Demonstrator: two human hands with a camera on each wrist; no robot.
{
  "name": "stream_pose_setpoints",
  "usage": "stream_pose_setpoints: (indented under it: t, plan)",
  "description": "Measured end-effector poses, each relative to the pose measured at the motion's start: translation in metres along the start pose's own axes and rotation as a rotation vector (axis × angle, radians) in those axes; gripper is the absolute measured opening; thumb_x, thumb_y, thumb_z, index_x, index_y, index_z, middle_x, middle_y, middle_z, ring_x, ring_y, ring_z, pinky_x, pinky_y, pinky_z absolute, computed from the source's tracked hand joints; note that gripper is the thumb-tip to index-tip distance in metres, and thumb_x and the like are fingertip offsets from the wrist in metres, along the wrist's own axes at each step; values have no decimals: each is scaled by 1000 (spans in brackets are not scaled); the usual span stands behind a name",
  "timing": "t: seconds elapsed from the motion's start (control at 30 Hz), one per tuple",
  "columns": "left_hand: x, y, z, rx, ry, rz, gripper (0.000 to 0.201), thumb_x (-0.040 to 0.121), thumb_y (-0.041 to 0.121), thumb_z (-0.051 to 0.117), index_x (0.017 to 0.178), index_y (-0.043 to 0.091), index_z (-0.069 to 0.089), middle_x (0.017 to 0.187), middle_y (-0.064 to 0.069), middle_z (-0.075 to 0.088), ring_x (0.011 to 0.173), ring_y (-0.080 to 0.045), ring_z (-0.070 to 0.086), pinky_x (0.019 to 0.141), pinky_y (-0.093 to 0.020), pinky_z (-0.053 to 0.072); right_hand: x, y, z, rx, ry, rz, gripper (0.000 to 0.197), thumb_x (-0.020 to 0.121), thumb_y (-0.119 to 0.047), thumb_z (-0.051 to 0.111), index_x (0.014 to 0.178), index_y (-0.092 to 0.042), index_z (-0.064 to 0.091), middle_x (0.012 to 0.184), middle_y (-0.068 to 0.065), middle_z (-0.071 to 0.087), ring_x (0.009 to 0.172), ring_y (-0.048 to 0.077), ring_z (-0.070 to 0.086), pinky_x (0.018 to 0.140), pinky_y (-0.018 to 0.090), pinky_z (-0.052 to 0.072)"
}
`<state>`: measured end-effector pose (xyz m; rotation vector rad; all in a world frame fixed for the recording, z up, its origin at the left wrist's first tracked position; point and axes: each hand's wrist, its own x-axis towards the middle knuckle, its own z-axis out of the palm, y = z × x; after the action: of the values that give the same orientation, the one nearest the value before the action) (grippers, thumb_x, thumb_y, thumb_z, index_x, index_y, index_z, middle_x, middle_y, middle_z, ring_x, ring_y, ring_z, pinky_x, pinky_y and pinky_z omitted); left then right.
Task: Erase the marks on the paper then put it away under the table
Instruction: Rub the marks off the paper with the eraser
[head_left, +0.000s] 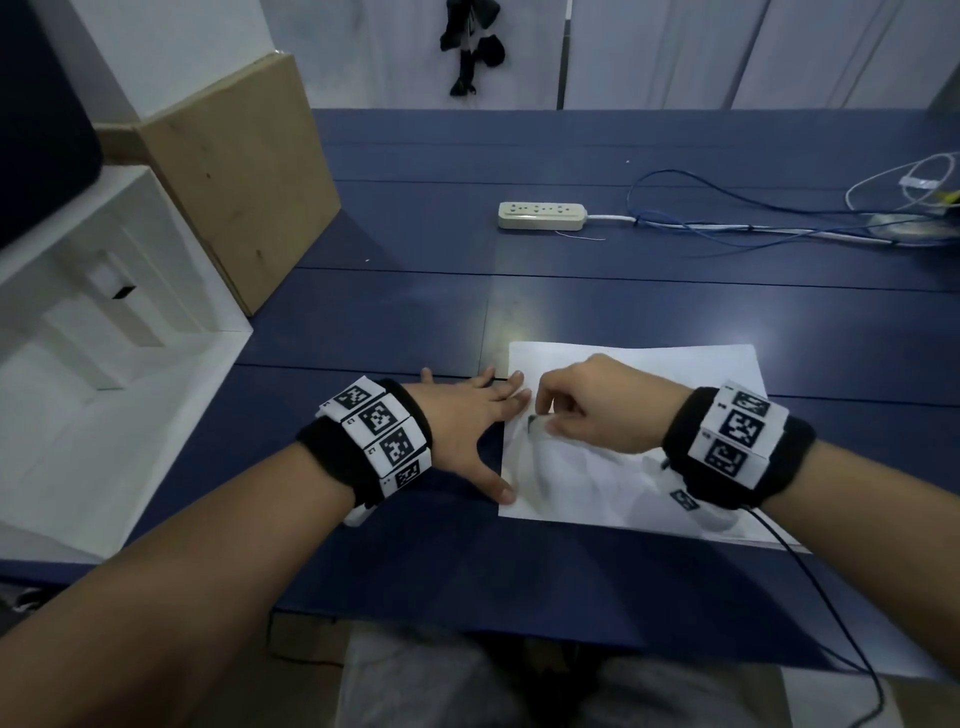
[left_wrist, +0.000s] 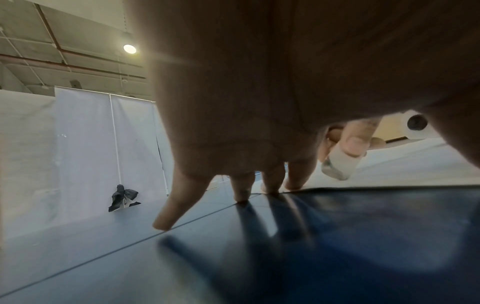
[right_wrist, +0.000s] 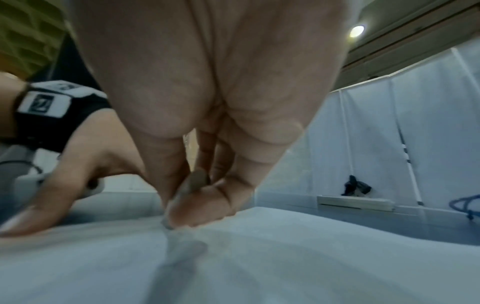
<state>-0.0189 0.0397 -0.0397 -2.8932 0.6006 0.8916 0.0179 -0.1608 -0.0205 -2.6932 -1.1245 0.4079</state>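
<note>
A white sheet of paper (head_left: 649, 395) lies on the blue table (head_left: 467, 291) in front of me. My left hand (head_left: 470, 415) lies flat with spread fingers, its fingertips (head_left: 519, 397) and thumb pressing the sheet's left edge. My right hand (head_left: 576, 410) pinches a small white eraser (left_wrist: 337, 164) with a grey tip and holds it down on the paper near the left edge. The eraser's tip (right_wrist: 168, 223) touches the sheet (right_wrist: 285, 257). In the head view the eraser is mostly hidden by the fingers; a dark smudge (head_left: 532, 422) shows beside them.
A white power strip (head_left: 540, 215) with blue and white cables (head_left: 727, 218) lies further back on the table. A wooden board (head_left: 234, 171) and a white shelf unit (head_left: 104, 338) stand at the left. My lap shows below the table's near edge.
</note>
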Motion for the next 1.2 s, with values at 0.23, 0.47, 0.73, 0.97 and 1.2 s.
stream_pose_setpoints:
  t: [0.23, 0.47, 0.73, 0.97, 1.2]
  plan:
    - [0, 2, -1, -9, -16, -21, 126, 66, 81, 61, 155, 29, -11, 159, 16, -24, 148, -13, -19, 103, -80, 12, -19, -11, 7, 53, -193, -141, 21, 92, -33, 61, 110, -29, 72, 86, -9, 72, 75, 9, 61, 77, 24, 51]
    - [2, 2, -1, -4, -28, -25, 127, 65, 83, 61, 155, 30, -12, 159, 17, -25, 148, -13, -19, 104, -79, 15, -13, -6, 7, 27, -117, -104, 23, 92, -28, 61, 112, -28, 72, 91, -7, 73, 84, 12, 65, 81, 24, 51]
    - [0, 2, -2, -8, -44, -25, 132, 61, 83, 65, 155, 32, -13, 158, 17, -26, 147, -12, -21, 104, -79, 13, 4, 2, -6, -52, -30, -38, 24, 95, -30, 60, 114, -23, 72, 83, -9, 62, 84, 15, 60, 75, 22, 39]
    - [-2, 5, -4, -11, -59, -40, 132, 63, 81, 66, 154, 29, -15, 157, 17, -27, 147, -12, -22, 106, -77, 12, -20, -15, 10, 55, -253, -185, 21, 92, -34, 64, 110, -29, 73, 93, -7, 75, 77, 8, 62, 80, 24, 52]
    - [-2, 5, -5, -5, -62, -43, 133, 62, 81, 66, 154, 30, -14, 158, 17, -27, 147, -12, -21, 105, -78, 14, -5, 5, 3, -43, -53, -102, 23, 93, -34, 59, 111, -26, 72, 97, -5, 75, 89, 15, 66, 85, 28, 51]
